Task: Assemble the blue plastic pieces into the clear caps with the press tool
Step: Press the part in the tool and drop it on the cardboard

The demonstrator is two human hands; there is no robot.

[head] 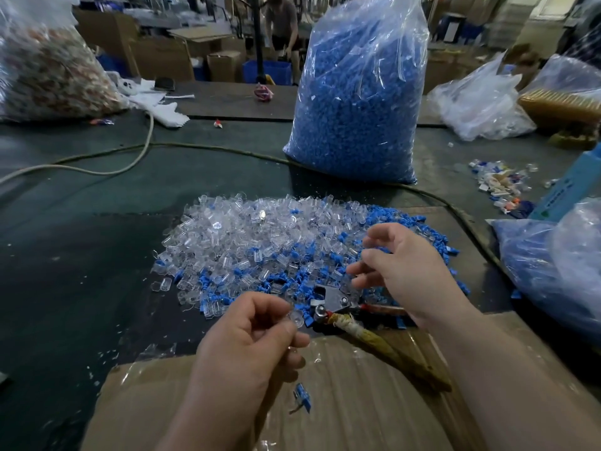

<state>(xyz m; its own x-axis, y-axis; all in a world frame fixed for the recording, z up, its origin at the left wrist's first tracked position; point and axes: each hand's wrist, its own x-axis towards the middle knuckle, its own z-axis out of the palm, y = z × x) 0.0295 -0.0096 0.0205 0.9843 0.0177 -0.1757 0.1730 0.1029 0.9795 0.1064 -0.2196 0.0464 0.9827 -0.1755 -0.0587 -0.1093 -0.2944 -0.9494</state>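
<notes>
Busy workshop, boxes and crates at back; dark worktop [81, 255]; tall bag of blue plastic pieces [354, 102] behind pile; pile of clear caps [253, 236], blue mixed in, mid-worktop; cardboard sheet [341, 411] under pile's near edge; press tool [335, 301] lying unheld at pile's near edge; step judged: gathering parts, pressing not begun; right hand [400, 271] over pile's right side, grip loose, fingers half-curled, nothing seen in it; left hand [247, 340] just short of pile, grip pinching apparent clear cap [294, 317]; next: pick blue piece, seat in cap, take tool.
</notes>
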